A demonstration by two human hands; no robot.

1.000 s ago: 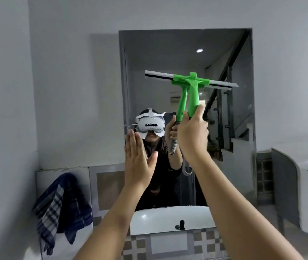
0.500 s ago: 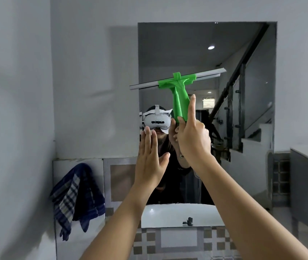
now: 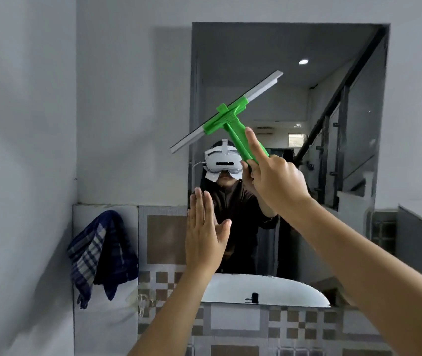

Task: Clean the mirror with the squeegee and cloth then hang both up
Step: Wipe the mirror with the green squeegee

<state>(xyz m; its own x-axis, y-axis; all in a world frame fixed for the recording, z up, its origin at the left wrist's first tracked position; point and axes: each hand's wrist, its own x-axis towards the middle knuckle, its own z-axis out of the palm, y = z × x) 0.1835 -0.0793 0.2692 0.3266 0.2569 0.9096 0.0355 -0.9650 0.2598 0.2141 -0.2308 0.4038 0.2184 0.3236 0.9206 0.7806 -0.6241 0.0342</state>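
Risk of streaks: right hand (image 3: pixel 274 181) gripping tilted squeegee (image 3: pixel 226 116), blade overhanging mirror (image 3: pixel 294 104) left edge; left hand (image 3: pixel 204 232) flat, holding nothing.

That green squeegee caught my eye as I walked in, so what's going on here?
A person is cleaning the wall mirror. The right hand grips the green squeegee by its handle, blade tilted across the glass. The left hand is raised flat and empty at the mirror's lower left. The checked cloth hangs on the wall, untouched.
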